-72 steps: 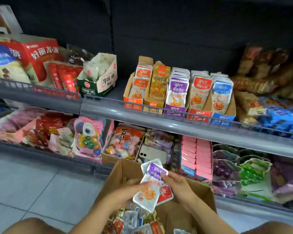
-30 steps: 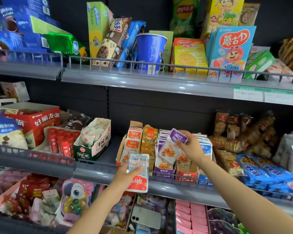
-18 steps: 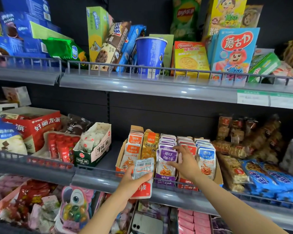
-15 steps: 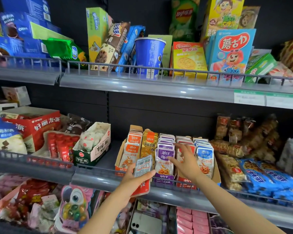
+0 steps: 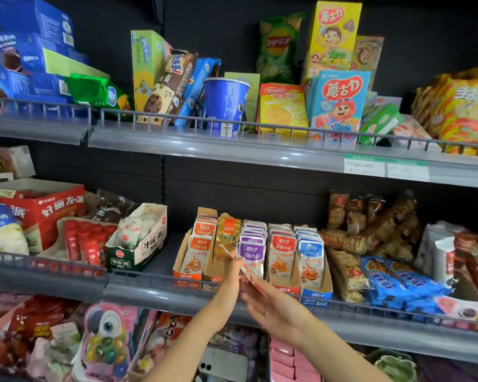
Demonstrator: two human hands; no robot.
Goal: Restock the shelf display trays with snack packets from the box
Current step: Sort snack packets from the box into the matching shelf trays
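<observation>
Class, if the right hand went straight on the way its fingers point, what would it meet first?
Probably the packet the left hand holds, at the right hand's fingertips; beyond it, the purple packets. Depth is unclear.

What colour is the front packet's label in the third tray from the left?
The label is purple, clearest in the head view.

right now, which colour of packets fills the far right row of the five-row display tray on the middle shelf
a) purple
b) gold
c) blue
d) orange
c: the blue packets stand in the rightmost row of the display tray, just right of the red packets.
</observation>
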